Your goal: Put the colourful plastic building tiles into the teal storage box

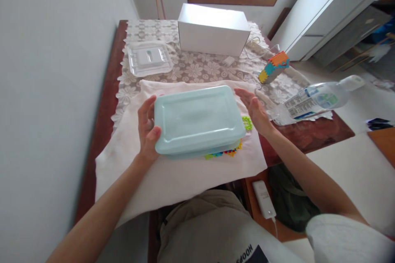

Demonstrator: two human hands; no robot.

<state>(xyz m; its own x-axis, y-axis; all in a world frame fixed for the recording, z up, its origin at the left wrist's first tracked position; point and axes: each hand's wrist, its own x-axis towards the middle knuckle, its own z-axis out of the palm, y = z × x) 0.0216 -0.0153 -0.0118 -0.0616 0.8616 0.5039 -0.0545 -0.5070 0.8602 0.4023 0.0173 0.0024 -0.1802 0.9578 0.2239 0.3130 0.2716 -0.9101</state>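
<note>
A pale blue-green plastic box with a closed lid [199, 119] is in front of me, above a white cloth [135, 191]. My left hand [148, 129] grips the box's left end, thumb near the front corner and fingers behind. At the opposite end, my right hand [254, 111] has its fingers stretched out, palm toward the box, with a small gap between. Bright foam-like puzzle pieces [233, 150] in several colours peek out beneath the box's front edge. A green piece [247, 123] shows by its right end. Most of these pieces are hidden by the box.
A clear plastic tray [149, 58] and a white carton [212, 33] stand toward the back on a lace tablecloth [197, 68]. On the right are a foam puzzle block [274, 67] and a tilted-looking clear bottle [317, 99]. A white power bank [263, 198] with a cable lies below.
</note>
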